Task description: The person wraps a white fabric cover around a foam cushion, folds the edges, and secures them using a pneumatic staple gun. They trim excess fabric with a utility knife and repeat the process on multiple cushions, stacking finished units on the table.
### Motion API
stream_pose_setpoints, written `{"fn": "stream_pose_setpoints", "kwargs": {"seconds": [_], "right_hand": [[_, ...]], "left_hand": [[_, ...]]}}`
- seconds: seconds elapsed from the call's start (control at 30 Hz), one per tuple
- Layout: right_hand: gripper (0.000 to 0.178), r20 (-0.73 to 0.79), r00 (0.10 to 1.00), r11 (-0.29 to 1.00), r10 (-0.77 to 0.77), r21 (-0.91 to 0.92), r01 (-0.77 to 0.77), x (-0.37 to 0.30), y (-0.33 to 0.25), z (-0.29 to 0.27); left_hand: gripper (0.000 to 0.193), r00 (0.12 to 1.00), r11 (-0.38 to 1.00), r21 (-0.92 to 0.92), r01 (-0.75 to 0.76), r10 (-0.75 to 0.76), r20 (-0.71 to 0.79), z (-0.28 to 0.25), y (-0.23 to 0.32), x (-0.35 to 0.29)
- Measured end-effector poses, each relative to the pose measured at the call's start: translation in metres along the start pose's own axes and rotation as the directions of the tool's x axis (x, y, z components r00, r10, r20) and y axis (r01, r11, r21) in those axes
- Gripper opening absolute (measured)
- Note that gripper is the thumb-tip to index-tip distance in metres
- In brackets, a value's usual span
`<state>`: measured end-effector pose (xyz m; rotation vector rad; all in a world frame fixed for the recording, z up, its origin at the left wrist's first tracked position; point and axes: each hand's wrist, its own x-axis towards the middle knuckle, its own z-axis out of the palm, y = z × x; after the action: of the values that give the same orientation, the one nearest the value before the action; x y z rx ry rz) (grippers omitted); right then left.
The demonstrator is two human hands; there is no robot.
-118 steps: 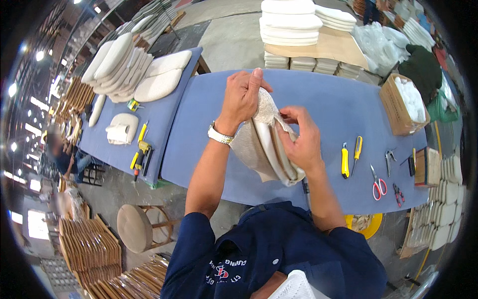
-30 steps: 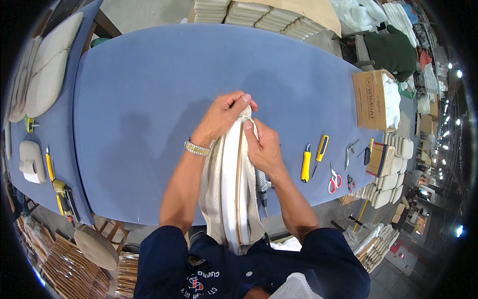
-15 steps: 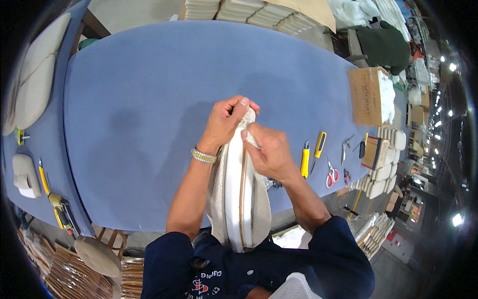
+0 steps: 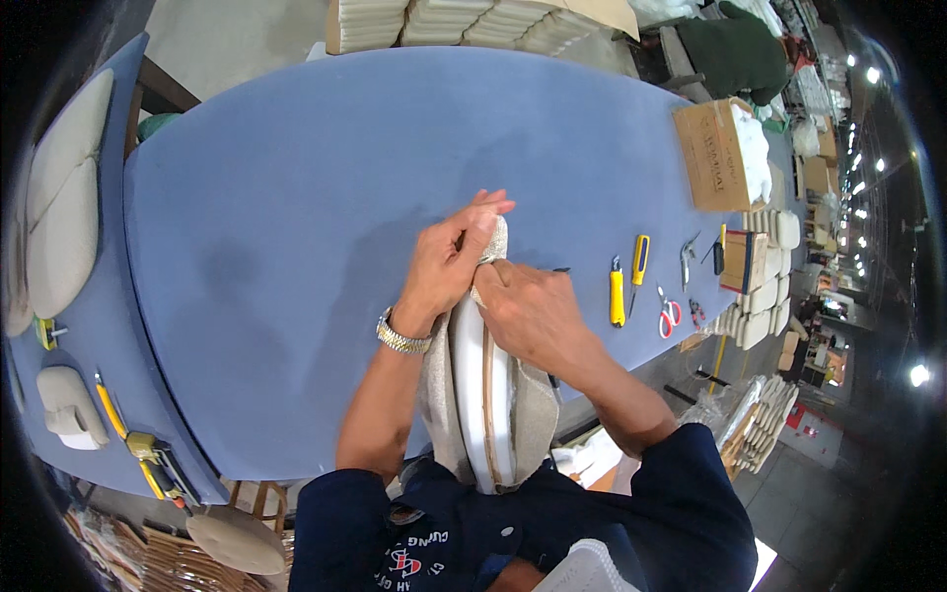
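Note:
A cushion stands on edge between my forearms, against my body. Its white padding (image 4: 471,395) and a thin brown board edge (image 4: 488,419) show through the gap in a beige fabric cover (image 4: 538,409). At the cushion's far end, my left hand (image 4: 446,261) grips the cover between thumb and fingers, some fingertips pointing outward. My right hand (image 4: 533,314) is closed just nearer to me, knuckles up, pinching the cover's edge beside the left thumb. Its fingertips are partly hidden.
On the blue table (image 4: 266,217), a yellow cutter (image 4: 617,296), a yellow-handled screwdriver (image 4: 640,264), red-handled scissors (image 4: 670,314) and pliers (image 4: 688,259) lie to the right. A cardboard box (image 4: 708,153) stands behind them. Left, a side table holds cushions (image 4: 64,237) and a yellow tool (image 4: 153,459).
My right hand has turned knuckles up and closed in beside my left thumb. My left fingers reach out straighter at the tip. The whole view has shifted slightly.

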<state>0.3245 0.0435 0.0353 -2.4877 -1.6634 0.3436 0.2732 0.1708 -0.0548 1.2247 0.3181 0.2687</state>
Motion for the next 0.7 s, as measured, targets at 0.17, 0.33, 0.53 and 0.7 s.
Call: {"fn": "stream_pose_setpoints", "kwargs": {"seconds": [0.17, 0.33, 0.53, 0.7], "right_hand": [[0.014, 0.019, 1.0, 1.0, 0.018, 0.021, -0.019, -0.002, -0.01, -0.004], [0.018, 0.018, 0.995, 0.967, 0.099, 0.235, -0.101, -0.004, -0.014, -0.002], [0.026, 0.094, 0.965, 0.526, 0.247, 0.823, -0.215, -0.048, 0.022, 0.021], [0.061, 0.043, 0.722, 0.66, 0.691, 0.371, -0.653, -0.128, 0.061, 0.115]], "left_hand": [[0.039, 0.991, 0.999, 0.044, -0.027, 0.021, 0.129, -0.013, 0.002, 0.004], [0.043, 0.987, 1.0, -0.02, -0.002, 0.005, 0.162, -0.02, 0.0, 0.002], [0.045, 0.987, 0.999, -0.016, -0.051, 0.053, 0.148, -0.026, -0.006, -0.001], [0.049, 0.986, 0.992, -0.019, -0.122, 0.123, 0.115, -0.021, -0.011, -0.004]]}}
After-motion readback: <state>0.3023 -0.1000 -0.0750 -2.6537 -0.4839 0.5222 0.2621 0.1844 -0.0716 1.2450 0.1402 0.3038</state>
